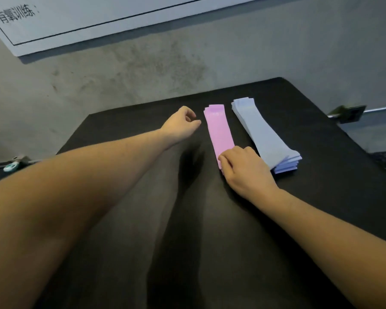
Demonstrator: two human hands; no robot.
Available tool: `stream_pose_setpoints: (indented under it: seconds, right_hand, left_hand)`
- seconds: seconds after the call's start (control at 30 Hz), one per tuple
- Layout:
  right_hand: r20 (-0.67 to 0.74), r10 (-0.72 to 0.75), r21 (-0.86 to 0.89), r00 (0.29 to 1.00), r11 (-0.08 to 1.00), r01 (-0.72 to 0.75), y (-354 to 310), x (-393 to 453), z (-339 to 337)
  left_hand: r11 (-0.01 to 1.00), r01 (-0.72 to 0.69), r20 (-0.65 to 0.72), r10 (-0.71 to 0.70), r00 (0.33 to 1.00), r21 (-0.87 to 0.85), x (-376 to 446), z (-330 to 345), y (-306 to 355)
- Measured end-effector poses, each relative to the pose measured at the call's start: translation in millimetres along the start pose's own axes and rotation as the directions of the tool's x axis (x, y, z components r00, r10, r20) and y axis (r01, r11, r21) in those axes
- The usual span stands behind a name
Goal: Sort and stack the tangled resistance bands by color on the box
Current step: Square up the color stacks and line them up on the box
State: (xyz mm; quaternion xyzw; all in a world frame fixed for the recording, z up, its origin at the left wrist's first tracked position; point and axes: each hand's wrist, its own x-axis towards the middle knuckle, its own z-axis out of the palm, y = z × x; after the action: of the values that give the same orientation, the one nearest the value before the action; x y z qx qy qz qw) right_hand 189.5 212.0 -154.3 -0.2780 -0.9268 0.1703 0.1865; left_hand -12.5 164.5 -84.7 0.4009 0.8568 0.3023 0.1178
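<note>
While the black box [125,219] fills the lower and middle frame, two sorted stacks lie side by side at centre right, apart from each other: the pink bands [218,132] and, to their right, the taller pile of blue bands [265,134]. Right hand [245,172] rests on the near end of the pink stack, its fingers curled and pinching that edge. Left hand [181,126] sits just left of the stack's far end, fingers loosely curled, holding nothing; whether the thumb tip touches the pink edge I cannot tell. Bare black surface spreads wide across the lower left. Beyond the box's far edge stands a grey wall [143,70] with a white board [76,16] at upper left.
</note>
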Motion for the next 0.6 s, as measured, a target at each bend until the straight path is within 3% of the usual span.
stream_pose_setpoints:
  seconds: [0.37, 0.6]
  right_hand:
    - [0.028, 0.036, 0.205, 0.999, 0.978, -0.041, 13, 6, 8]
    - [0.038, 0.128, 0.372, 0.991, 0.919, -0.133, 21, 13, 10]
  left_hand:
    - [0.999, 0.040, 0.068, -0.038, 0.997, -0.024, 118, 62, 8]
    - [0.993, 0.095, 0.081, -0.100, 0.992, 0.064, 149, 65, 9]
